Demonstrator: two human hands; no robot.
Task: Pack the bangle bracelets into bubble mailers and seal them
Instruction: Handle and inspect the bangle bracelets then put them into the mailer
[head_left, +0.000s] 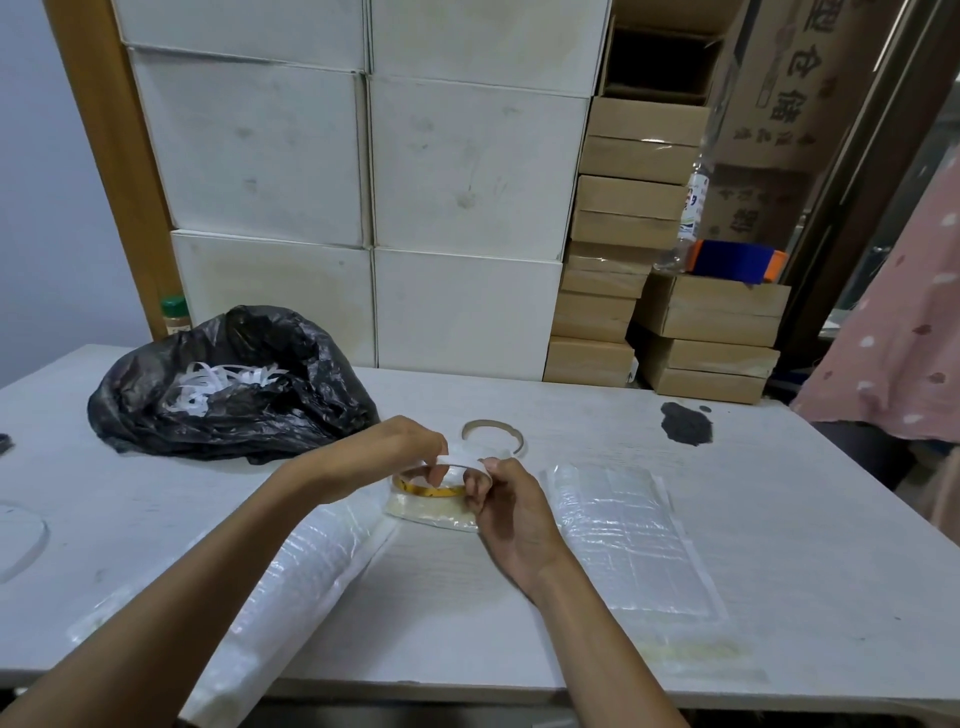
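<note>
While both hands are pinching the white strip at its open mouth, the small bubble mailer (434, 512) is lying on the surface (779, 493) directly under and between them, its yellow bangle (428, 490) already inside. The left hand (400, 447) and right hand (498, 499) are closing fingertips on that flap, equally near it. One loose grey bangle (493, 435) is sitting just beyond the hands, and two mailer stacks are flanking them, left stack (306, 566) and right stack (623, 535).

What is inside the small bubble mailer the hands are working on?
A yellow bangle bracelet shows at the small bubble mailer mouth. Fingers of the left hand and right hand cover its upper part; anything deeper inside is hidden.
</note>
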